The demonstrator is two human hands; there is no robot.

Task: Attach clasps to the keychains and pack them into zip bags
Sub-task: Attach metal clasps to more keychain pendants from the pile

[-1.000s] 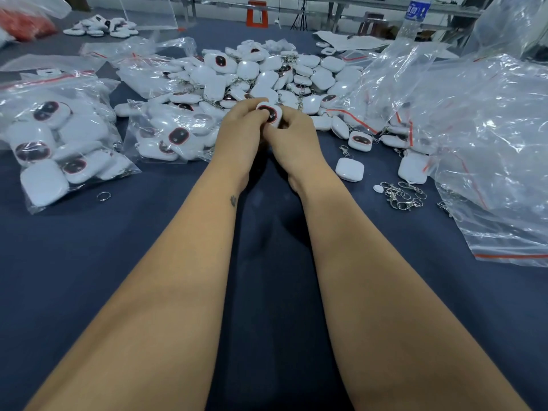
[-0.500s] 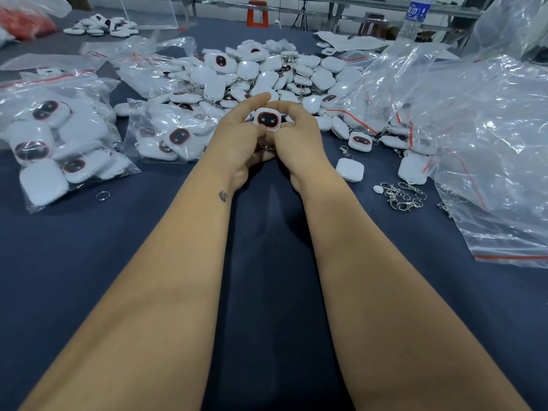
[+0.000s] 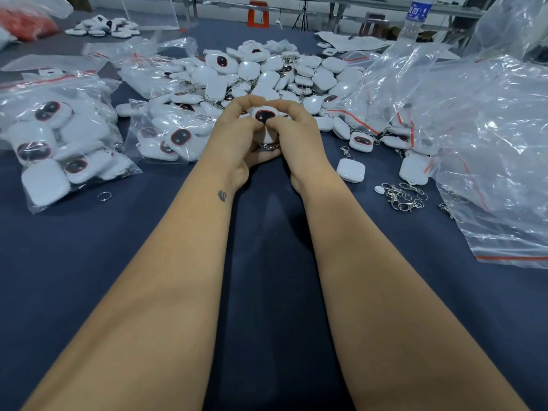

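Where the two bare forearms meet over the dark blue cloth tabletop (image 3: pixel 89 277), the left hand (image 3: pixel 237 140) and the right hand (image 3: pixel 299 137) come together around one small white rounded-square keychain with a dark red-rimmed face (image 3: pixel 264 116). It sits between the two hands, raised off the tabletop, face toward the camera; the left fingers curl over its top left edge and the right forefinger and thumb pinch its right edge and lower face. Just under it, between the palms, a bit of silver metal ring or clasp (image 3: pixel 271 147) shows, too small to tell apart

To the right of the hands a lone white keychain lying face down (image 3: pixel 350 169) rests on the tabletop, and nearer the right edge a small heap of loose silver lobster clasps (image 3: pixel 406 197) lies beside a large pile of empty clear zip bags with red seal strips (image 3: pixel 489 149). To the left, a filled clear zip bag of white keychains (image 3: pixel 56 143) lies flat, with a single loose silver split ring (image 3: pixel 104 196) near its corner, and a second filled zip bag (image 3: pixel 169 134) lies just left of the left hand

Beyond the hands a big heap of loose white keychains (image 3: pixel 267 75) covers the middle of the tabletop. Farther off stand a clear plastic water bottle with a blue label (image 3: pixel 415 19) and an orange stool (image 3: pixel 259 13)
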